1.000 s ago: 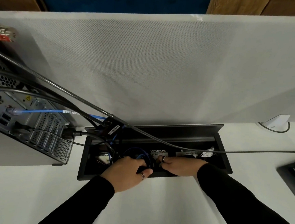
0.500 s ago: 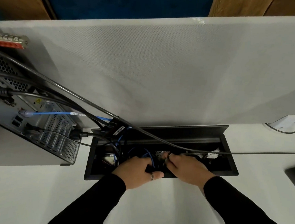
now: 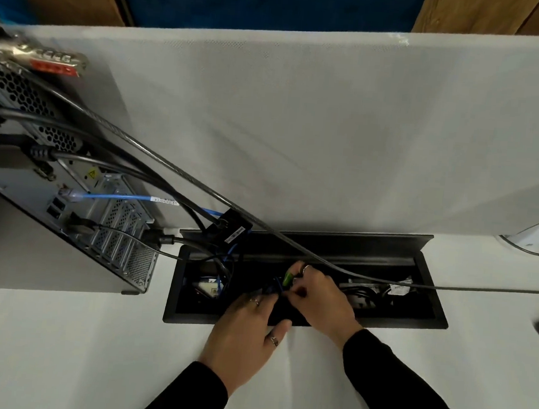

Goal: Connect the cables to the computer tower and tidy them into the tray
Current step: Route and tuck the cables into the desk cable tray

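Head view:
Hands: two, both in black sleeves, reaching into the tray.
Left hand (image 3: 245, 328): fingers stretched over the tray's near rim onto dark cables; I cannot tell whether it grips any.
Right hand (image 3: 318, 300): fingers pinched together on a small green piece (image 3: 287, 278).
Tray (image 3: 429, 326): one black box sunk in the white desk (image 3: 57, 349), lid raised at the far side; holds tangled black and blue cables.
Computer tower (image 3: 35, 218): one, far left, rear ports facing right.
Cables: one blue cable (image 3: 123, 196) and several black ones run from tower to tray.
Writing: the blue cable's white tag is unreadable.
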Demonstrator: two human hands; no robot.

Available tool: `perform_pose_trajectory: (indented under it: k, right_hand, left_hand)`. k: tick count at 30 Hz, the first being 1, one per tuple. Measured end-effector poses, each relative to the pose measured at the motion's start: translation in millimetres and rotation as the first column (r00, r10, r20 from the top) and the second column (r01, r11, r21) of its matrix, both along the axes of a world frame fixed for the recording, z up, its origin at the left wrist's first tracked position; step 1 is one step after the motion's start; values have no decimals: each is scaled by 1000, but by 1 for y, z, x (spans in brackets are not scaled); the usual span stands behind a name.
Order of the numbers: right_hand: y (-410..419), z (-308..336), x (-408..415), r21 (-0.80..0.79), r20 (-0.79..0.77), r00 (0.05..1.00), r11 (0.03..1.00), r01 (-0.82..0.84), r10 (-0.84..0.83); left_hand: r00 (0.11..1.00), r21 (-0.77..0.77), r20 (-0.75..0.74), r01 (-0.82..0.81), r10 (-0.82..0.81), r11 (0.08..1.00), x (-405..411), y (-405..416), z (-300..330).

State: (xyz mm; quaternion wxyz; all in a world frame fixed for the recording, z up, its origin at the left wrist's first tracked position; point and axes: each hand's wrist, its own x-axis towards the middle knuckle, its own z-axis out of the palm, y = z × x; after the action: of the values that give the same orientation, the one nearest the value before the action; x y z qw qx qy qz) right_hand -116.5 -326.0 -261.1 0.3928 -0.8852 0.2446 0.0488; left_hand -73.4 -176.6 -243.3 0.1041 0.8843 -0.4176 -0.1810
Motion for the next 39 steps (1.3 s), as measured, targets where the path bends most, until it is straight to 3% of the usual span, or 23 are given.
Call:
perform_pose_trajectory:
  k: [5, 12, 15, 17, 23, 28, 30, 33, 34, 36, 39]
  right_hand:
    - [-4, 2, 5, 35, -143, 989, 999, -18, 22]
    - [-13, -3, 16, 76, -376, 920, 993, -90, 112]
    - [-16, 1, 22, 81, -465, 867, 984, -160, 179]
    - [-17, 1, 22, 76, -475, 858, 981, -180, 194]
    - [-21, 5, 14, 68, -315, 932, 984, -167, 180]
    - [-23, 17, 1, 152, -235, 956, 978, -144, 177]
    - [-19, 20, -7, 39, -197, 972, 992, -122, 127]
    - [-5, 22, -17, -327, -60, 993, 938, -117, 103]
    - [1, 23, -19, -371, 22, 993, 924, -96, 113]
    - [13, 24, -21, -315, 176, 977, 947, -60, 120]
    - [32, 30, -14, -26, 307, 952, 1000, 4, 4]
  left_hand:
    - [991, 38, 107, -81, 77, 996, -8, -6, -11]
    - [947, -86, 303, -87, 109, 993, -8, -11, -16]
    - [937, -83, 330, -95, 117, 992, -8, -15, -17]
    - [956, -72, 272, -90, 106, 993, -8, -12, -16]
    - [990, -178, 143, 24, 2, 984, -5, 15, -14]
    - [997, -284, 81, 10, 14, 959, -5, 42, -10]
    - [997, -297, 71, 5, 17, 955, -4, 52, -12]
    - [998, -329, 51, -12, 31, 944, -3, 59, -13]
    - [999, -349, 43, -13, 30, 937, -3, 61, -13]
    - [998, -407, -33, -66, 58, 911, -2, 62, -11]
    - [958, -523, -209, -279, 196, 805, 3, 62, -3]
